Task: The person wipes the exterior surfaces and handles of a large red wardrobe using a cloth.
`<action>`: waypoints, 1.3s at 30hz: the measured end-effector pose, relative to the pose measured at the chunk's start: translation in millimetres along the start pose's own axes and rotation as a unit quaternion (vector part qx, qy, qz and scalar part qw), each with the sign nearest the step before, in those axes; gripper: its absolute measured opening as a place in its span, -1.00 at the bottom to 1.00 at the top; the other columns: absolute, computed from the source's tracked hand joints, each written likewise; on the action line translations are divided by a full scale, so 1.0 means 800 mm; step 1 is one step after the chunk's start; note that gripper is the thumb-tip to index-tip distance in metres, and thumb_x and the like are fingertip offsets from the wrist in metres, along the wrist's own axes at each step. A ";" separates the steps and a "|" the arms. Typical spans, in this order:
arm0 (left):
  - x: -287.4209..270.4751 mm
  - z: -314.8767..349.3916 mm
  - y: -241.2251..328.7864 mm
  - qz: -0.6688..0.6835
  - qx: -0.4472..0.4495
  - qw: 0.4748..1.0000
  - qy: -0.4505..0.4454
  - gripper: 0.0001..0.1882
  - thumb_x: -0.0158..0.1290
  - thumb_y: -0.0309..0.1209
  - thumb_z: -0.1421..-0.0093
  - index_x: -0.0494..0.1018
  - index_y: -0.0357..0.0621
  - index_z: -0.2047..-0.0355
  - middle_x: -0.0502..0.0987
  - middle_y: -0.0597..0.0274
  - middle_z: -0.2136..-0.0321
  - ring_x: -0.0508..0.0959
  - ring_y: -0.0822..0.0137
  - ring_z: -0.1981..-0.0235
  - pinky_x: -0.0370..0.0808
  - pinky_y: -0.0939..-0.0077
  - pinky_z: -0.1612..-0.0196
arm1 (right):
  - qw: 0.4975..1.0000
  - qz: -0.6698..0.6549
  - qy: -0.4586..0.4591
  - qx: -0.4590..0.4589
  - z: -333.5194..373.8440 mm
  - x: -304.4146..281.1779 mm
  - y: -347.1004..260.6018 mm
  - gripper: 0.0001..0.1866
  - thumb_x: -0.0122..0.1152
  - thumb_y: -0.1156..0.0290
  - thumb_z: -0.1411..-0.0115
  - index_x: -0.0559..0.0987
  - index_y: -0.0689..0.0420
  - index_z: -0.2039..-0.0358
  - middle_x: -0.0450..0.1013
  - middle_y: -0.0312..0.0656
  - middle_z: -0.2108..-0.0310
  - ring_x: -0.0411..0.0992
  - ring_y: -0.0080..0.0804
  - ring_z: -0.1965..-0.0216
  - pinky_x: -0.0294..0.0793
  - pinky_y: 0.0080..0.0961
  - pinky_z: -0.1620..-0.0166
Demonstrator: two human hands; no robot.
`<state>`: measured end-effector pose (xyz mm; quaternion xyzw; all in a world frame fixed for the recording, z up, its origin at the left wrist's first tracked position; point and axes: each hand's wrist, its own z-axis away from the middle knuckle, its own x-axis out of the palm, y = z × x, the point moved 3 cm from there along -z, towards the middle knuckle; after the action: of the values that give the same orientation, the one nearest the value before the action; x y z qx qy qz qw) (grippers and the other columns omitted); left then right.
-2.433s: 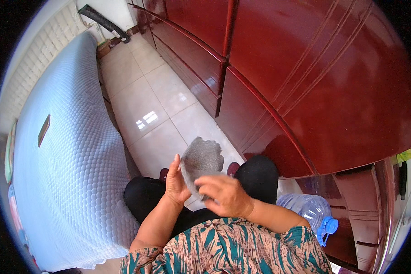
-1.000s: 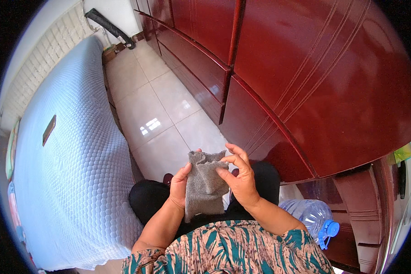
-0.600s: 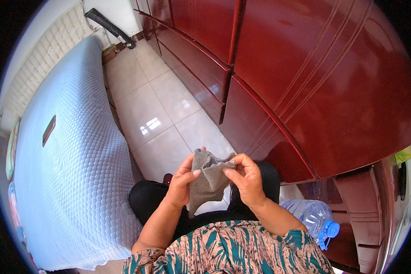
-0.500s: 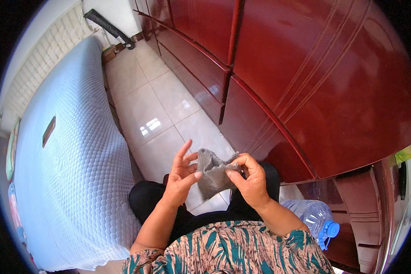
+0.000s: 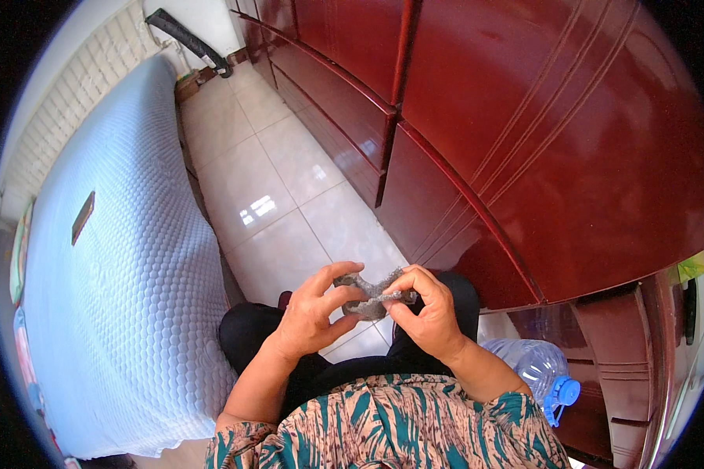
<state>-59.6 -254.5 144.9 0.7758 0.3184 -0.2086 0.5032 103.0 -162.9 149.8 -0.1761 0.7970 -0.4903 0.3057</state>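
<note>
**Grey cloth bunched between both hands, above the lap**

Small grey cloth up in front of the chest, over the dark trousers and the tiled floor. Long axis running left to right, one end in each grip. Left hand pinching the left end, thumb and forefinger closed on it, other fingers spread. Right hand curled tight on the right end. Both equally near, touching the cloth. Right of the cloth and lower: clear water bottle, blue cap, by the red-brown wardrobe. Far left of the cloth: pale quilted bed, with a small dark rectangular label.
</note>
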 end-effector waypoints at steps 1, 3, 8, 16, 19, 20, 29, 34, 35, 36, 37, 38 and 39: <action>-0.004 0.003 -0.003 0.004 -0.001 1.000 0.014 -0.70 0.29 -0.53 0.13 0.45 -0.10 0.36 0.45 0.07 0.09 0.53 0.15 0.12 0.50 0.35 0.14 | 1.000 -0.014 0.013 0.007 0.000 0.000 0.000 -0.87 0.21 0.64 0.00 0.46 0.20 0.42 0.39 -0.23 0.43 0.40 -0.49 0.38 0.39 -0.58 0.30; -0.009 0.008 -0.013 0.015 -0.001 0.999 0.040 -0.71 0.32 -0.47 0.14 0.43 -0.12 0.43 0.51 0.10 0.18 0.56 0.15 0.20 0.51 0.38 0.20 | 0.998 -0.038 0.042 0.024 0.001 -0.001 0.004 -0.85 0.21 0.67 0.01 0.46 0.19 0.42 0.34 -0.30 0.44 0.31 -0.59 0.38 0.31 -0.63 0.29; -0.019 0.008 -0.013 0.021 0.007 0.999 0.031 -0.68 0.34 -0.45 0.14 0.36 -0.16 0.52 0.53 0.07 0.31 0.58 0.13 0.33 0.52 0.40 0.33 | 0.995 -0.080 0.044 0.043 0.006 -0.002 0.019 -0.87 0.22 0.62 -0.02 0.47 0.19 0.41 0.39 -0.28 0.44 0.37 -0.56 0.38 0.36 -0.61 0.31; -0.027 0.013 -0.018 0.065 -0.023 0.995 0.070 -0.69 0.33 -0.53 0.13 0.35 -0.19 0.54 0.54 0.08 0.35 0.57 0.22 0.41 0.50 0.46 0.37 | 0.987 -0.119 0.070 0.077 0.011 -0.002 0.035 -0.85 0.27 0.57 -0.04 0.47 0.17 0.38 0.42 -0.33 0.42 0.37 -0.66 0.41 0.33 -0.69 0.39; -0.031 0.011 -0.015 0.121 -0.034 0.989 0.078 -0.70 0.32 -0.57 0.13 0.34 -0.20 0.55 0.54 0.09 0.36 0.55 0.29 0.42 0.47 0.50 0.38 | 0.985 -0.129 0.075 0.087 0.012 -0.001 0.038 -0.84 0.28 0.57 -0.03 0.47 0.17 0.37 0.44 -0.33 0.40 0.37 -0.67 0.42 0.31 -0.70 0.42; -0.030 0.011 -0.015 0.114 -0.039 0.989 0.083 -0.69 0.32 -0.55 0.12 0.34 -0.20 0.55 0.52 0.12 0.38 0.54 0.33 0.43 0.46 0.54 0.39 | 0.984 -0.134 0.078 0.087 0.013 -0.001 0.040 -0.83 0.28 0.57 -0.03 0.47 0.17 0.37 0.44 -0.33 0.40 0.37 -0.68 0.41 0.30 -0.70 0.43; -0.010 0.019 -0.028 0.459 -0.243 0.847 0.116 -0.37 0.27 -0.57 0.15 0.36 -0.19 0.00 0.42 0.36 0.28 0.44 0.47 0.22 0.36 0.67 0.16 | 0.981 -0.173 0.037 0.077 -0.001 -0.004 0.013 -0.81 0.26 0.58 -0.08 0.45 0.15 0.30 0.46 -0.33 0.35 0.39 -0.68 0.35 0.36 -0.69 0.30; 0.013 0.022 -0.041 0.670 -0.228 0.707 -0.017 0.04 0.32 -0.25 0.28 0.14 -0.33 -0.23 0.44 0.16 0.10 0.45 0.29 0.02 0.32 0.47 -0.09 | 0.939 -0.308 -0.107 0.114 -0.019 0.012 -0.027 -0.82 0.22 0.59 -0.12 0.43 0.16 0.27 0.43 -0.33 0.31 0.38 -0.68 0.27 0.39 -0.67 0.18; 0.018 0.026 -0.043 0.693 -0.230 0.682 -0.028 0.03 0.32 -0.27 0.28 0.15 -0.33 -0.23 0.43 0.13 0.04 0.43 0.24 -0.02 0.30 0.44 -0.12 | 0.933 -0.318 -0.123 0.116 -0.025 0.016 -0.034 -0.82 0.21 0.59 -0.13 0.43 0.16 0.27 0.42 -0.34 0.32 0.38 -0.68 0.26 0.39 -0.67 0.18; 0.022 0.031 -0.043 0.715 -0.232 0.659 -0.038 0.02 0.31 -0.29 0.28 0.15 -0.32 -0.23 0.42 0.09 -0.02 0.42 0.20 -0.06 0.28 0.41 -0.16 | 0.926 -0.330 -0.140 0.117 -0.030 0.020 -0.040 -0.82 0.20 0.60 -0.13 0.42 0.16 0.27 0.41 -0.35 0.32 0.37 -0.68 0.26 0.39 -0.67 0.18; 0.029 0.044 -0.052 0.712 -0.255 0.653 -0.040 -0.01 0.29 -0.30 0.27 0.16 -0.31 -0.22 0.35 0.04 -0.13 0.39 0.13 -0.11 0.24 0.33 -0.21 | 0.929 -0.319 -0.136 0.126 -0.034 0.020 -0.038 -0.83 0.19 0.61 -0.14 0.41 0.16 0.28 0.39 -0.37 0.35 0.37 -0.68 0.27 0.39 -0.65 0.16; 0.036 0.052 -0.057 0.711 -0.263 0.652 -0.039 -0.02 0.29 -0.30 0.27 0.16 -0.31 -0.22 0.36 0.05 -0.12 0.40 0.14 -0.10 0.24 0.31 -0.20 | 0.928 -0.331 -0.116 0.126 -0.040 0.019 -0.036 -0.82 0.19 0.61 -0.14 0.41 0.16 0.28 0.39 -0.37 0.35 0.37 -0.69 0.27 0.39 -0.66 0.15; 0.041 0.055 -0.055 0.708 -0.271 0.651 -0.038 -0.02 0.29 -0.30 0.27 0.17 -0.30 -0.21 0.37 0.06 -0.11 0.40 0.14 -0.10 0.25 0.29 -0.20 | 0.925 -0.344 -0.097 0.125 -0.046 0.019 -0.033 -0.82 0.19 0.62 -0.13 0.41 0.16 0.27 0.39 -0.37 0.34 0.37 -0.69 0.26 0.39 -0.66 0.14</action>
<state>-67.6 -272.8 77.4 0.5861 -0.3051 0.2773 0.6975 66.9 -158.8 180.7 -0.4464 0.5859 -0.6418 0.2133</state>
